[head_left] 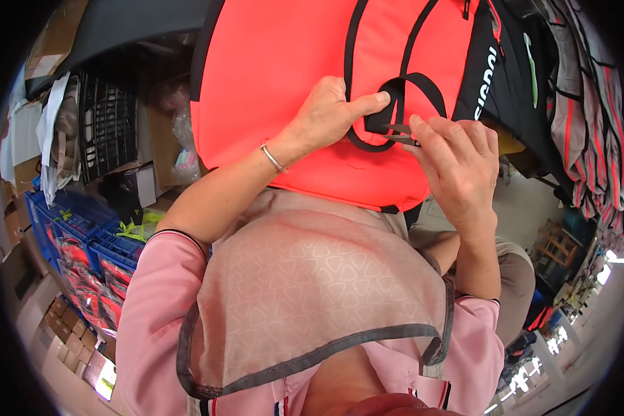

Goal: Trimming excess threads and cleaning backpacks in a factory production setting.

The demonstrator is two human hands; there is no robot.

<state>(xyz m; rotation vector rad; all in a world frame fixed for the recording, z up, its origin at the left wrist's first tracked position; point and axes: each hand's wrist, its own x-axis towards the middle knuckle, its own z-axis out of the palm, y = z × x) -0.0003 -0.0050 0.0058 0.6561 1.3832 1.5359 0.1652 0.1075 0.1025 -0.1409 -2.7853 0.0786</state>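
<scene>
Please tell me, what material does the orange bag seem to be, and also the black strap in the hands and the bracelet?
The orange bag looks like smooth woven synthetic fabric, matte, with soft creases. The black strap seems flat woven webbing, as it bends in loops. The bracelet on the left hand's wrist looks like polished metal, since it shines silver.

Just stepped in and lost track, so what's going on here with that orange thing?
A person holds a bright orange fabric piece up in front of them. Their left hand presses on it with the thumb beside a black strap loop, while the right hand pinches the strap's end. A blue crate with orange items sits at the lower left.
</scene>
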